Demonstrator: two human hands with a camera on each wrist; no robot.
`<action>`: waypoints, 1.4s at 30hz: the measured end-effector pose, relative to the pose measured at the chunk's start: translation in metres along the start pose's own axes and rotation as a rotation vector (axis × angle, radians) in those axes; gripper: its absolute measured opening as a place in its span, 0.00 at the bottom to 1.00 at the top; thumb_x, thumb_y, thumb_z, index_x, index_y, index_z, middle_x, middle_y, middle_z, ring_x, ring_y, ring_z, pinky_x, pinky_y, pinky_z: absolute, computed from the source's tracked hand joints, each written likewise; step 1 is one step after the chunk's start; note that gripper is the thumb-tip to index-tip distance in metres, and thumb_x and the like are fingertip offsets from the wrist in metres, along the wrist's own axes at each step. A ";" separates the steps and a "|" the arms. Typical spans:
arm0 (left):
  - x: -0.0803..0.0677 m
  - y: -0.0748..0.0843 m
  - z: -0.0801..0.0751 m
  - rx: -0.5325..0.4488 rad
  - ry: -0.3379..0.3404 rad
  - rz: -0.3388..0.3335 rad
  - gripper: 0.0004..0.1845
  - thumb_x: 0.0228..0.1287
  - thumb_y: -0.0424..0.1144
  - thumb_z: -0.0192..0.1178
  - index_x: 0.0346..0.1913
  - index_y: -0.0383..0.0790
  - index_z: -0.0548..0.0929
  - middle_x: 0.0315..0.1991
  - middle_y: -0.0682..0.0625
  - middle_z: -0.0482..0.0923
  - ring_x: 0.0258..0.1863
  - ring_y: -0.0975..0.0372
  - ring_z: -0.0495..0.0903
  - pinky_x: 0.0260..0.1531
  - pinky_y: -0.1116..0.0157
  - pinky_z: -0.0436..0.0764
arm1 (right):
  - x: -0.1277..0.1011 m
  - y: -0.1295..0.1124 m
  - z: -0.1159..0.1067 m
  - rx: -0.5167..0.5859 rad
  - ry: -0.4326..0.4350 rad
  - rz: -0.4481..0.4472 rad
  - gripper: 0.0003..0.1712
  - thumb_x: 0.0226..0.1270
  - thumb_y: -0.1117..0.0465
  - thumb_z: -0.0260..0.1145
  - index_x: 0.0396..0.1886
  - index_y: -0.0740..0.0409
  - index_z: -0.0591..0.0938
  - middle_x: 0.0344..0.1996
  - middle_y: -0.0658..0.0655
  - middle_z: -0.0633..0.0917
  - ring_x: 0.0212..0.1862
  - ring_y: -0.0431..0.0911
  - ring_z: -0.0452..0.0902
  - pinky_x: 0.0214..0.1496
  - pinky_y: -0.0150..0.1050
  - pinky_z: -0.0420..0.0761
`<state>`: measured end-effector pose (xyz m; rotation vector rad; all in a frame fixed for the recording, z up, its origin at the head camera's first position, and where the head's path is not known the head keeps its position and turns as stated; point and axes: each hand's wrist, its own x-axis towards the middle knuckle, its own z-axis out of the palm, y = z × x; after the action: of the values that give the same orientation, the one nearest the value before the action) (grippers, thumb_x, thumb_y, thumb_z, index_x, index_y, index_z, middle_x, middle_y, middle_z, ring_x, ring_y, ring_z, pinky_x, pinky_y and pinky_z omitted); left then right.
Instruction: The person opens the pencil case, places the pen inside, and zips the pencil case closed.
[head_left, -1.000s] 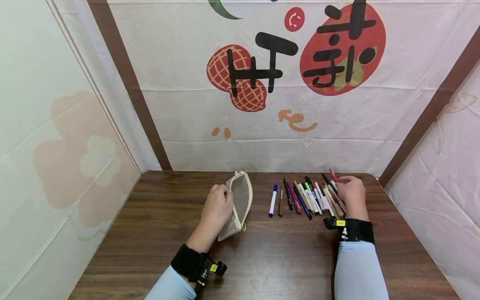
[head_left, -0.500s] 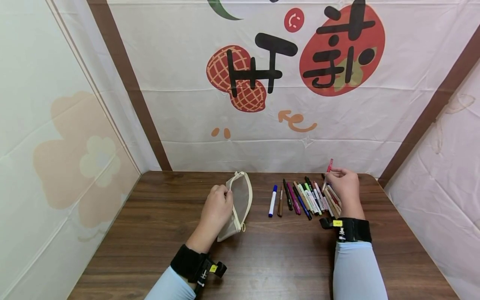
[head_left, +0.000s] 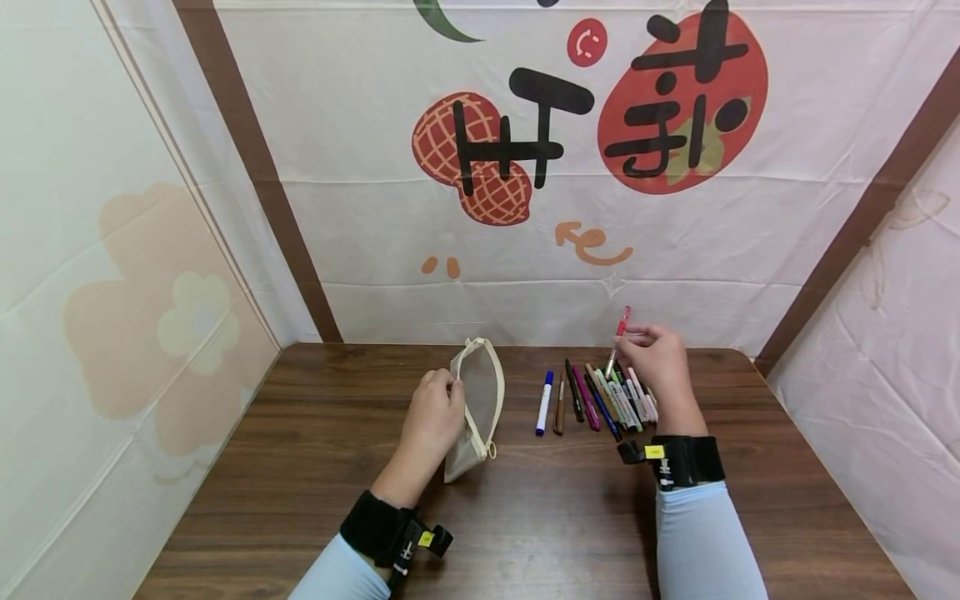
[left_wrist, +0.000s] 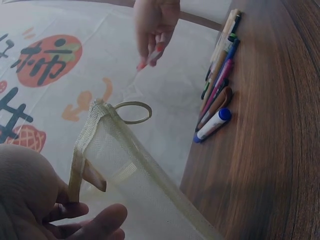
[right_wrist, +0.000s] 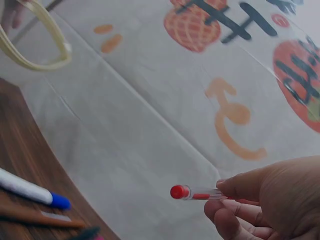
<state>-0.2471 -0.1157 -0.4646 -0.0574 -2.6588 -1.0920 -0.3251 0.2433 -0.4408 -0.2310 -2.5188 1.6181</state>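
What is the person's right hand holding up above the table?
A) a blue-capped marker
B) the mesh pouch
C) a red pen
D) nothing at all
C: the right hand pinches a red pen in its fingertips, lifted above the row of pens on the table, while the left hand holds the mesh pouch.

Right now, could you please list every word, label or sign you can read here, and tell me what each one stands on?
"开": large black character on the backdrop cloth, over the lattice-patterned shape.
"柿": probably, a black character on the red fruit shape, stylised and not certain.
Pens on the table: any print is too small to read.
Yellow tags on the wrist straps: too small to read.
Mesh pouch: no text visible.
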 end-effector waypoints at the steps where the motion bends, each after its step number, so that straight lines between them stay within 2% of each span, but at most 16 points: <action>1: 0.000 0.000 0.000 -0.005 0.001 -0.002 0.13 0.80 0.39 0.51 0.39 0.36 0.80 0.39 0.43 0.77 0.37 0.53 0.77 0.42 0.54 0.81 | -0.001 -0.001 0.005 -0.003 -0.013 -0.010 0.22 0.73 0.54 0.72 0.62 0.57 0.84 0.50 0.62 0.91 0.38 0.50 0.90 0.38 0.38 0.87; 3: 0.000 0.000 0.000 -0.011 0.001 -0.006 0.12 0.81 0.39 0.52 0.39 0.36 0.80 0.39 0.43 0.77 0.37 0.53 0.77 0.42 0.54 0.80 | -0.002 -0.004 0.014 -0.005 -0.042 -0.025 0.22 0.72 0.53 0.73 0.61 0.56 0.84 0.49 0.62 0.92 0.40 0.53 0.91 0.39 0.40 0.88; 7: 0.000 -0.002 0.001 -0.016 -0.004 -0.015 0.13 0.81 0.39 0.51 0.40 0.35 0.80 0.39 0.43 0.77 0.36 0.53 0.77 0.41 0.55 0.80 | -0.005 -0.006 0.032 -0.002 -0.104 -0.029 0.24 0.71 0.51 0.74 0.62 0.55 0.84 0.50 0.60 0.92 0.40 0.52 0.92 0.45 0.45 0.90; 14: -0.001 -0.002 0.002 -0.020 -0.008 -0.007 0.13 0.81 0.40 0.51 0.41 0.35 0.81 0.41 0.43 0.78 0.37 0.54 0.78 0.41 0.54 0.81 | -0.016 -0.016 0.053 0.004 -0.150 -0.084 0.24 0.71 0.53 0.74 0.63 0.55 0.83 0.47 0.61 0.92 0.32 0.45 0.90 0.41 0.42 0.89; 19: -0.002 0.000 0.002 -0.025 -0.011 -0.013 0.13 0.81 0.40 0.52 0.42 0.35 0.82 0.41 0.43 0.78 0.37 0.54 0.79 0.41 0.55 0.82 | -0.023 -0.025 0.071 0.058 -0.221 -0.116 0.26 0.71 0.57 0.74 0.65 0.57 0.80 0.45 0.63 0.93 0.38 0.58 0.92 0.43 0.46 0.91; 22: -0.002 0.000 0.002 -0.027 -0.013 -0.013 0.13 0.82 0.41 0.51 0.42 0.36 0.82 0.41 0.43 0.78 0.37 0.54 0.79 0.41 0.55 0.81 | -0.028 -0.029 0.080 0.079 -0.275 -0.129 0.28 0.71 0.57 0.74 0.67 0.56 0.79 0.44 0.61 0.93 0.38 0.57 0.92 0.41 0.43 0.91; 25: -0.002 0.000 0.002 -0.027 -0.011 -0.008 0.13 0.82 0.40 0.51 0.42 0.35 0.82 0.41 0.43 0.78 0.36 0.54 0.78 0.40 0.56 0.81 | -0.035 -0.035 0.090 0.089 -0.322 -0.143 0.28 0.70 0.56 0.75 0.67 0.53 0.78 0.42 0.59 0.93 0.37 0.54 0.91 0.41 0.45 0.91; 29: -0.002 -0.001 0.002 -0.026 -0.006 -0.001 0.13 0.81 0.39 0.51 0.41 0.35 0.81 0.39 0.43 0.78 0.35 0.55 0.78 0.38 0.56 0.80 | -0.044 -0.040 0.107 0.100 -0.384 -0.161 0.27 0.70 0.58 0.75 0.66 0.52 0.78 0.39 0.58 0.93 0.41 0.61 0.91 0.42 0.47 0.91; 34: -0.003 0.000 0.002 -0.036 -0.010 -0.001 0.13 0.81 0.39 0.51 0.41 0.34 0.82 0.39 0.43 0.78 0.35 0.54 0.78 0.38 0.57 0.80 | -0.054 -0.045 0.126 0.090 -0.445 -0.177 0.26 0.68 0.61 0.75 0.63 0.53 0.79 0.35 0.57 0.93 0.39 0.64 0.90 0.38 0.46 0.90; 42: -0.003 0.003 0.006 -0.028 -0.016 0.006 0.12 0.80 0.40 0.53 0.41 0.35 0.82 0.40 0.43 0.78 0.36 0.54 0.78 0.37 0.57 0.80 | -0.061 -0.043 0.146 0.099 -0.528 -0.182 0.27 0.69 0.64 0.73 0.66 0.57 0.78 0.37 0.57 0.93 0.33 0.50 0.90 0.44 0.58 0.90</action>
<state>-0.2448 -0.1094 -0.4670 -0.0789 -2.6557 -1.1315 -0.2970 0.0837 -0.4637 0.4865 -2.6924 1.9166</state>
